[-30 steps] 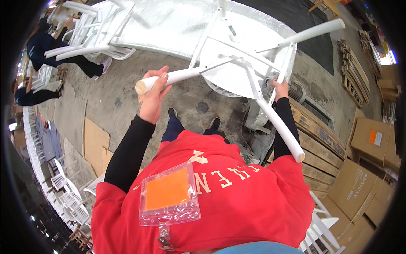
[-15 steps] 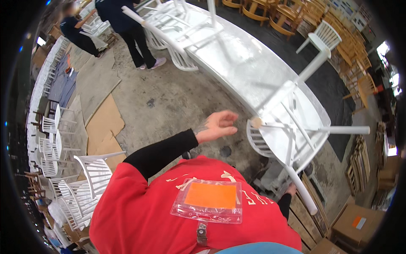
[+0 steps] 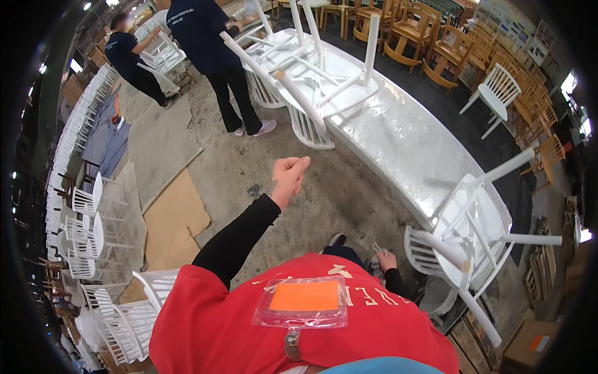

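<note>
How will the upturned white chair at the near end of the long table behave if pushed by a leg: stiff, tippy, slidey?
The upturned white chair is probably stiff: spindle back, braced legs. It rests seat-down near the end of the glossy table, so it may slide, and could tip off the edge. Neither hand touches it.

Workshop bkgd: concrete floor, stacked chairs.
Grey stained floor (image 3: 349, 193) w/ cardboard sheets (image 3: 177, 215) left of hands; long plastic-wrapped white table (image 3: 405, 140) ahead-right; white chair rows (image 3: 75, 143) far left; wooden chairs (image 3: 448, 50) beyond, far right; ceiling lamps upper left.
</note>
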A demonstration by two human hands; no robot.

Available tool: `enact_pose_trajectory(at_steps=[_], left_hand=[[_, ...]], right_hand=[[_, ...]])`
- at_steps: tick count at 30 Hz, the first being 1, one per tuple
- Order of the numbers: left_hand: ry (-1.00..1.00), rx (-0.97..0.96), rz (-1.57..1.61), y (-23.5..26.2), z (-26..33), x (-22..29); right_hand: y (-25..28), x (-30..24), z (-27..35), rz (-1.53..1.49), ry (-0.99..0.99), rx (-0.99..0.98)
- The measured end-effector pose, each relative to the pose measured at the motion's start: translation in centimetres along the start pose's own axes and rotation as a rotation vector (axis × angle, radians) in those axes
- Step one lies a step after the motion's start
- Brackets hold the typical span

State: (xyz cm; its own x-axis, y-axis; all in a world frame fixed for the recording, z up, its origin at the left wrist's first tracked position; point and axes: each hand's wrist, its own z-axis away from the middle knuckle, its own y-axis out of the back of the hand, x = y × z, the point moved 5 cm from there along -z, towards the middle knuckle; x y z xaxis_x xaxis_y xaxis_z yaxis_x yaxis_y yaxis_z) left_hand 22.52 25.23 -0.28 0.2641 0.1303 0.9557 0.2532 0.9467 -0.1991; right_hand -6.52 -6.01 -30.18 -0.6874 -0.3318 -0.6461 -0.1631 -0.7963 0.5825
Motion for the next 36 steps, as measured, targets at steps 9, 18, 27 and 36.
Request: enact_pose_trajectory(at_steps=[9, 18, 27, 36], left_hand=[[-0.176, 0.297, 0.027, 14.1, -12.7, 7.0], [-0.018, 0.259, -0.146, 27.5, -32.4, 11.1], [0.135, -0.02, 0.011, 32.4, -54.2, 9.8], [0.155, -0.012, -0.015, 31.9, -56.7, 9.5]], right_hand=[[-1.8, -23.5, -21.1, -0.411, 0.153, 0.045], [-7.8, -46.8, -33.9, -0.612, 0.112, -0.103], [-11.2, -52.5, -42.0, -0.516, 0.137, 0.348], [-11.8, -53.1, -41.9, -0.718, -0.015, 0.549]])
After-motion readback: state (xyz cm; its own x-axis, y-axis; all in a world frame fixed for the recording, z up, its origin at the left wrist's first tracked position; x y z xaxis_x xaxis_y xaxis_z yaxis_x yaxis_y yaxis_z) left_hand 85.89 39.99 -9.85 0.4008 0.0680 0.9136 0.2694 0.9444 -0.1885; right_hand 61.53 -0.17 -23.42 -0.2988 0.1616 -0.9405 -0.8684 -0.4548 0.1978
